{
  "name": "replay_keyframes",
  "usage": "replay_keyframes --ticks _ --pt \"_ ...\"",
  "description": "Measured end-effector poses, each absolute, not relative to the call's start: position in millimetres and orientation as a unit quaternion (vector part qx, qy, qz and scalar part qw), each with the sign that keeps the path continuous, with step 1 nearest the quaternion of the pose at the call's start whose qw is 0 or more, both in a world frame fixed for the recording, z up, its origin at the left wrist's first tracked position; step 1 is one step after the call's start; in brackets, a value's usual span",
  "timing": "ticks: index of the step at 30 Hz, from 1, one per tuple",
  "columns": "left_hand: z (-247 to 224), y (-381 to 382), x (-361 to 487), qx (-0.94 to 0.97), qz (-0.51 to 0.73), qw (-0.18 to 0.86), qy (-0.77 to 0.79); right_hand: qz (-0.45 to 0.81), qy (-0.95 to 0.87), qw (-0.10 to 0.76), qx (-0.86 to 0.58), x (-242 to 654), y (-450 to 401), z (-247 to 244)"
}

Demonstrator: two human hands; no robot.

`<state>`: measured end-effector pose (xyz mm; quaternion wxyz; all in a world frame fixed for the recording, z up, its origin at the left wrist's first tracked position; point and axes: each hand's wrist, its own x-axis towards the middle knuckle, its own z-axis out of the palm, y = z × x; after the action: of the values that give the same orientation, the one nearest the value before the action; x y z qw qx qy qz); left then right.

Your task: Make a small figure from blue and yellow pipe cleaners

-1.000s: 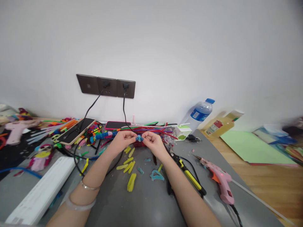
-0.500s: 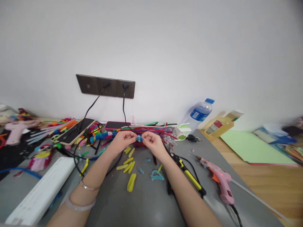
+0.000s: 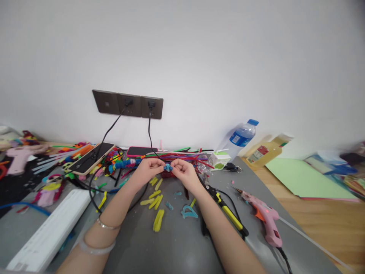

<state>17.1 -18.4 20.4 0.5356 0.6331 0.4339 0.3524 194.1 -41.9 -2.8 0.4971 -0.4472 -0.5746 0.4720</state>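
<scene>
Fingers of left hand [image 3: 150, 170] and right hand [image 3: 184, 172] pinched a small blue piece [image 3: 168, 167], mostly hidden.

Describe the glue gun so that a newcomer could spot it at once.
Find the grey table against the white wall, then look along its right side. Right of the black-and-yellow tool lies the glue gun, tip pointing towards the wall. Its pink body and orange trigger set it apart from that tool.
</scene>
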Motion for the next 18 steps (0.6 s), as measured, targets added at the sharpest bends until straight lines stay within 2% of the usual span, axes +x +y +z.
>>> replay_keyframes --ticks 18 --pt "17.2 -16.5 16.4 0.643 0.346 0.530 0.431 0.474 -0.574 0.498 -0.444 193.8 -42.1 -2.6"
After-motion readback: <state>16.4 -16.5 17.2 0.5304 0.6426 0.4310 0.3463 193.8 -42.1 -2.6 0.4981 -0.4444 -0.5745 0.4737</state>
